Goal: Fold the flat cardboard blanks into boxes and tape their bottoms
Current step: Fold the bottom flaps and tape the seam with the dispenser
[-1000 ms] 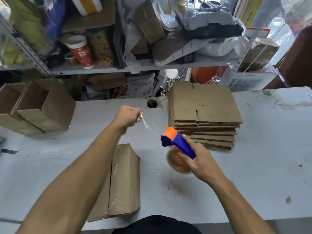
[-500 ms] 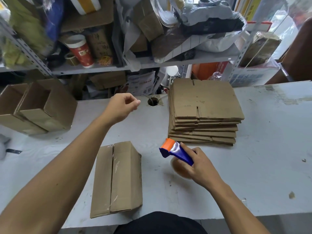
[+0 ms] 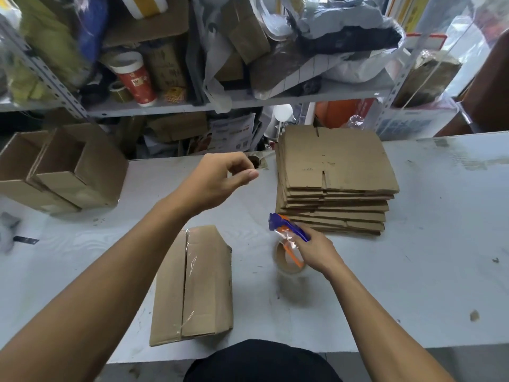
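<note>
A folded cardboard box (image 3: 203, 282) lies on the white table (image 3: 429, 244) in front of me, with clear tape running along its bottom seam. My left hand (image 3: 220, 180) hovers above the table beyond the box, fingers loosely curled and holding nothing. My right hand (image 3: 316, 252) grips the blue and orange handle of the tape dispenser (image 3: 287, 232), whose tape roll touches the table to the right of the box. A stack of flat cardboard blanks (image 3: 336, 172) sits just behind the dispenser.
Two folded open boxes (image 3: 63, 172) stand at the table's far left. A round cable hole (image 3: 256, 161) lies behind my left hand. A cluttered metal shelf (image 3: 192, 106) with a red cup (image 3: 135, 78) rises behind the table. Small scraps (image 3: 474, 315) dot the right side.
My left hand let go of the tape end it had pinched and now hangs free. My right hand lowered the dispenser from mid-air until its roll reached the table.
</note>
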